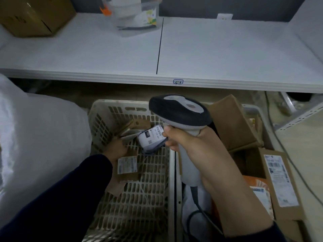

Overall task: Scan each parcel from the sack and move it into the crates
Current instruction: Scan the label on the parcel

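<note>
Cardboard parcel (128,173), labelled: lay flat on left crate (139,206) floor, under left hand (116,148); grip not discernible. Grey bagged parcel (151,140): just beyond, beside right hand's fingertips. Right hand (190,145): closed round scanner (178,110) handle, above the crates' shared rim. Sack (35,137): outside left hand, against crate wall. Bare lattice floor nearer than left hand. Table (227,55) edge beyond both.

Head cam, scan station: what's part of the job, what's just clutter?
Job: scanner in right hand; left hand; white sack; slatted crate; grey labelled parcel; brown labelled parcel; boxes in right crate.
Lying about: cardboard box on table; clear tub.
</note>
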